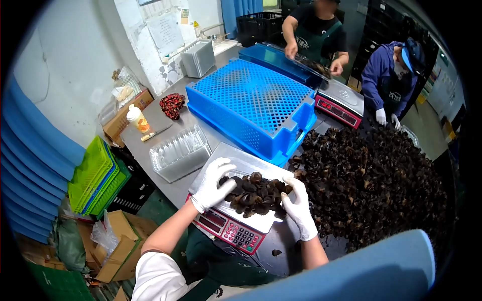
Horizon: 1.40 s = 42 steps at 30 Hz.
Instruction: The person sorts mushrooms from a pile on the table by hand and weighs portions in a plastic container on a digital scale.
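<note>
Dark brown wood-ear-like pieces (256,194) are heaped in a clear tray on the silver plate of a red-framed scale (233,228). My left hand (215,186), in a white glove, is at the left side of the heap with its fingers spread. At the right side is my right hand (298,204), also gloved, its thumb and fingers apart and touching the edge of the heap. Neither hand is closed round anything. A large pile of the same dark pieces (371,185) lies on the table to the right.
A blue crate (251,100) stands behind the scale. Left of it are stacked clear trays (181,153), a knife (156,133), a white bottle (137,119) and a red bundle (172,106). Two people work across the table near a second scale (341,100).
</note>
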Each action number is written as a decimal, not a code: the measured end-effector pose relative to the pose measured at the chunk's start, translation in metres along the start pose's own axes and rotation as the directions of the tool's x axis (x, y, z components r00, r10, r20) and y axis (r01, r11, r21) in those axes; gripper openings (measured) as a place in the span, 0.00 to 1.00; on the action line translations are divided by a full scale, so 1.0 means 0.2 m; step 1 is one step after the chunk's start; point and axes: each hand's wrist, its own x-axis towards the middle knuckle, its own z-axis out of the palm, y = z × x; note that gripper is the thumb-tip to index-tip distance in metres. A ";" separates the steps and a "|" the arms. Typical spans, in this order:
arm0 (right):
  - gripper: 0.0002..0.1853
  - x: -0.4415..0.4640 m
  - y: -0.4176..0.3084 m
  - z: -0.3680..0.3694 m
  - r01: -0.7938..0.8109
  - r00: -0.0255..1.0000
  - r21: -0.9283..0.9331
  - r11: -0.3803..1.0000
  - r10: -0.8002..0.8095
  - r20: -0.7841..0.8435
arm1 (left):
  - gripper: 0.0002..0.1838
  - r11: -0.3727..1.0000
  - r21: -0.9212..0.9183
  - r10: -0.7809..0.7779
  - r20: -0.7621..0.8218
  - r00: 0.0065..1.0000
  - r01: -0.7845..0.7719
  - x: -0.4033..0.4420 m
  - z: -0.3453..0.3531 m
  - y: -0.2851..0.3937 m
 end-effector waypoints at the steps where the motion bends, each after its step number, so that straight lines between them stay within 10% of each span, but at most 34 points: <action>1: 0.23 0.01 -0.05 -0.03 0.022 0.999 -0.065 0.998 -0.019 0.051 | 0.27 0.963 0.188 0.170 0.132 0.977 -0.193 0.01 -0.02 0.03; 4: 0.21 0.02 -0.16 -0.07 0.129 0.959 -0.077 0.989 -0.104 0.265 | 0.48 0.829 0.386 0.184 0.494 0.850 -0.404 -0.02 0.06 0.10; 8: 0.20 -0.04 -0.18 0.01 0.187 0.916 -0.244 0.952 -0.079 0.394 | 0.51 0.805 0.460 0.107 0.507 0.855 -0.374 0.04 0.19 0.04; 14: 0.10 -0.05 -0.11 -0.01 -0.044 0.991 -0.040 0.998 0.048 0.121 | 0.36 0.898 0.360 0.077 0.440 0.895 -0.254 0.13 0.22 -0.13; 18: 0.10 0.08 -0.11 0.00 0.108 0.993 -0.195 0.975 -0.115 -0.021 | 0.39 0.961 0.153 0.128 0.491 0.862 -0.230 0.15 0.22 -0.15; 22: 0.24 0.11 -0.21 0.10 0.248 0.920 -0.397 0.884 -0.087 0.381 | 0.48 0.990 -0.016 0.127 0.527 0.840 -0.140 0.18 0.17 -0.12; 30: 0.28 0.08 -0.15 -0.08 0.077 0.977 -0.162 0.984 -0.042 0.209 | 0.52 0.989 0.139 -0.013 0.384 0.923 -0.044 0.08 -0.13 -0.20; 38: 0.56 0.09 -0.23 -0.02 0.285 0.854 -0.392 0.874 -0.046 0.518 | 0.57 0.940 0.308 -0.006 0.443 0.896 -0.147 0.06 -0.11 -0.02; 42: 0.53 0.13 -0.14 0.13 0.255 0.833 -0.312 0.915 -0.045 0.551 | 0.66 0.916 0.364 -0.063 0.548 0.834 -0.170 0.00 0.13 0.02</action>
